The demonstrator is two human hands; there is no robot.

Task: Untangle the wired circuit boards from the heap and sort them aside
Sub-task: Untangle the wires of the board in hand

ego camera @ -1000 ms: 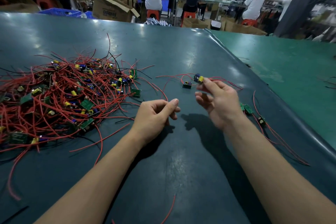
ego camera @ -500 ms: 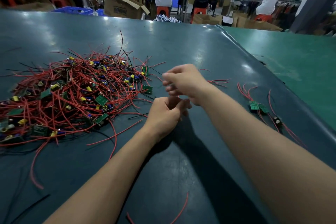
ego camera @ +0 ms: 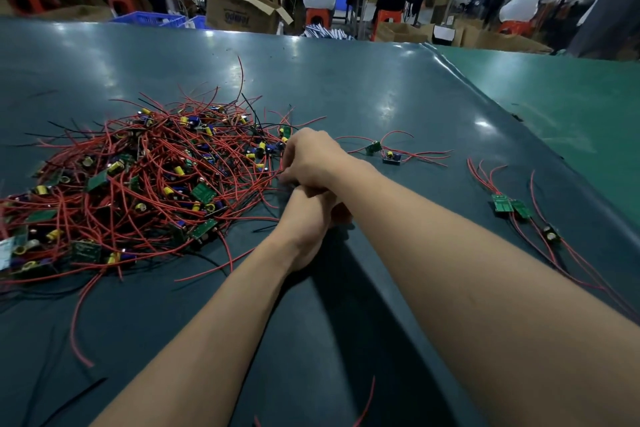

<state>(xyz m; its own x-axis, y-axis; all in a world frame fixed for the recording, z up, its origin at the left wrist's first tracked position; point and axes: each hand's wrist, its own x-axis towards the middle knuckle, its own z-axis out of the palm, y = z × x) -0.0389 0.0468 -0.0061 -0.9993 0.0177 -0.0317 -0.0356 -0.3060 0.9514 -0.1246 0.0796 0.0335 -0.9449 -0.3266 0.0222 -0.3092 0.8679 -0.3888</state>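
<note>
A heap of small green circuit boards (ego camera: pixel 156 184) with tangled red wires and yellow capacitors lies on the left of the dark teal table (ego camera: pixel 346 87). My right hand (ego camera: pixel 311 159) reaches across to the heap's right edge, its fingers curled down among the red wires there. My left hand (ego camera: pixel 304 222) sits just below it, with its fingers hidden under my right hand and wrist. Two loose wired boards (ego camera: pixel 382 153) lie right of my hands. More separated boards (ego camera: pixel 509 206) with long red leads lie along the right edge.
A lighter green table (ego camera: pixel 571 104) adjoins on the right. Stray red wire pieces (ego camera: pixel 363 402) lie near the front. Beyond the far edge are a cardboard box (ego camera: pixel 239 10), a blue crate (ego camera: pixel 149 18) and seated people on orange stools.
My right hand has let go of the board it held up, which now lies on the table. That hand has crossed left over my left hand to the heap's edge.
</note>
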